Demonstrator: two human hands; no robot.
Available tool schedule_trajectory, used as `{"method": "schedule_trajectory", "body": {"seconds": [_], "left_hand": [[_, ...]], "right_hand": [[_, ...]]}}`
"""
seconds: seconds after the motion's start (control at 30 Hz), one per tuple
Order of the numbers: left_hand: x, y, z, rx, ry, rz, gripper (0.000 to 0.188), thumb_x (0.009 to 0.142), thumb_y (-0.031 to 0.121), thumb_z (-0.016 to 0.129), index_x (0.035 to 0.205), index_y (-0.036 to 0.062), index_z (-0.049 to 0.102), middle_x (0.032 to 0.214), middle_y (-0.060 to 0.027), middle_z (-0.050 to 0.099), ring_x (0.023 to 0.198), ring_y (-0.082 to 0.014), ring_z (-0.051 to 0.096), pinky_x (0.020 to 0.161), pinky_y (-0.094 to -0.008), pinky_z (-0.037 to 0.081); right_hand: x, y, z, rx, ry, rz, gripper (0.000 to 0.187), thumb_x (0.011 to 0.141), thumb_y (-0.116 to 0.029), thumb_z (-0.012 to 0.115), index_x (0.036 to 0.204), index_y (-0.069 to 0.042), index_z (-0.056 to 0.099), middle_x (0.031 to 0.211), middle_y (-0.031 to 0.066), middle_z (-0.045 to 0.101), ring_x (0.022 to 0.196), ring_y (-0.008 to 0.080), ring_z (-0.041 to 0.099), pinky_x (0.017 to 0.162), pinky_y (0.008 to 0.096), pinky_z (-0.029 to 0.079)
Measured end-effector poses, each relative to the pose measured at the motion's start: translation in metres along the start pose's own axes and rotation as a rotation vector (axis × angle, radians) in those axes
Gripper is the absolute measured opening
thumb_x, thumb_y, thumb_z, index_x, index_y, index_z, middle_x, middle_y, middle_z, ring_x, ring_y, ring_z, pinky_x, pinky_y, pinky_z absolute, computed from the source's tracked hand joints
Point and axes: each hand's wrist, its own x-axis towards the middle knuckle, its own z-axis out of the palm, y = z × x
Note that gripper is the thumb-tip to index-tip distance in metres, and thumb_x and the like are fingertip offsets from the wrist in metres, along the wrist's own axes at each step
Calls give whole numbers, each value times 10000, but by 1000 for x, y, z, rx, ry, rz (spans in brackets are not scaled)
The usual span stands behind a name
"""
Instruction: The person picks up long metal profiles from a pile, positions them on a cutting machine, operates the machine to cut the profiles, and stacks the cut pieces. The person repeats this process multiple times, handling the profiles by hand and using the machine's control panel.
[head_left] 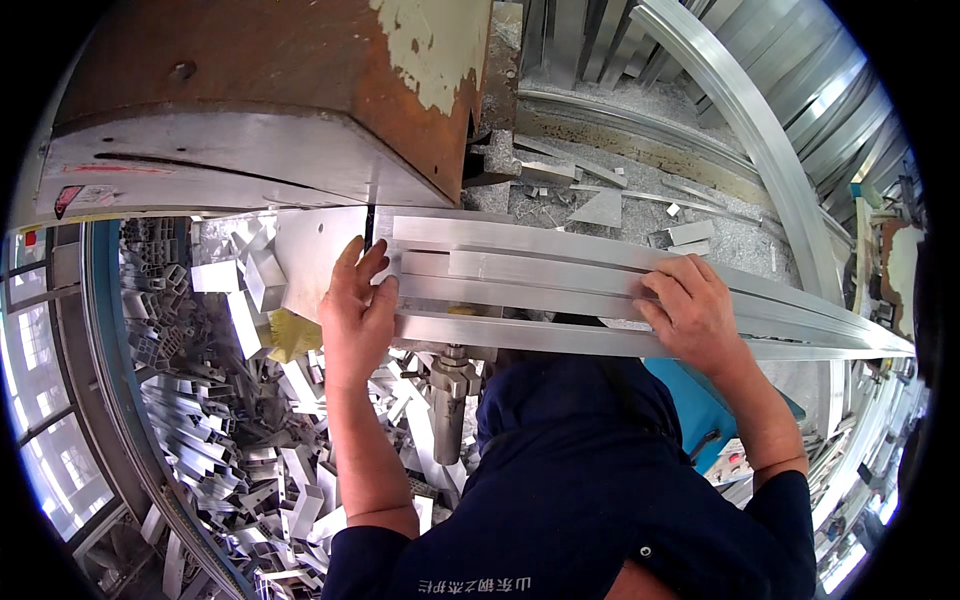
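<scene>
Nearest is the person's dark navy clothing (590, 470); just beyond it, silvery metal bars (540, 268) lie side by side across the metal tabletop (318, 238), running off to the right. The left hand (355, 310) is at their left ends, fingers loosely bent and slightly apart; the right hand (692, 308) has its fingers curled over them farther along. Whether either grips cannot be told. Below, at left, is a heap of metal offcuts (300, 500). Past the bars, shavings and scraps (600, 208) litter the surface beside a worn brown machine housing (250, 60). Farther off are stacked lengths (820, 85) and, left, windows (60, 470).
</scene>
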Motion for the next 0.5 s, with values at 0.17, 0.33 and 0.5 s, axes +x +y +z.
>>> {"method": "schedule_trajectory", "body": {"seconds": [0.17, 0.33, 0.5], "left_hand": [[10, 5, -20, -181, -332, -86, 602, 893, -30, 564, 1446, -67, 329, 1363, -245, 544, 1228, -243, 549, 927, -313, 488], [27, -5, -39, -525, -447, -287, 641, 886, -47, 556, 1466, -81, 285, 1372, -216, 545, 1261, -246, 523, 1030, -323, 413], [25, -11, -35, -654, -416, -319, 629, 900, -10, 549, 1465, -89, 285, 1375, -213, 546, 1287, -219, 493, 1094, -310, 333]], "right_hand": [[4, -9, 4, -34, 20, 58, 348, 646, -81, 785, 942, -41, 606, 939, 106, 578, 833, 315, 583, 722, 410, 498], [13, -10, 5, -12, -21, -1, 370, 637, -61, 790, 950, -28, 596, 923, 122, 572, 822, 326, 582, 706, 418, 495], [35, -21, 15, -6, -1, -67, 294, 643, -68, 756, 872, -33, 575, 883, 111, 548, 814, 311, 559, 733, 405, 487]]}}
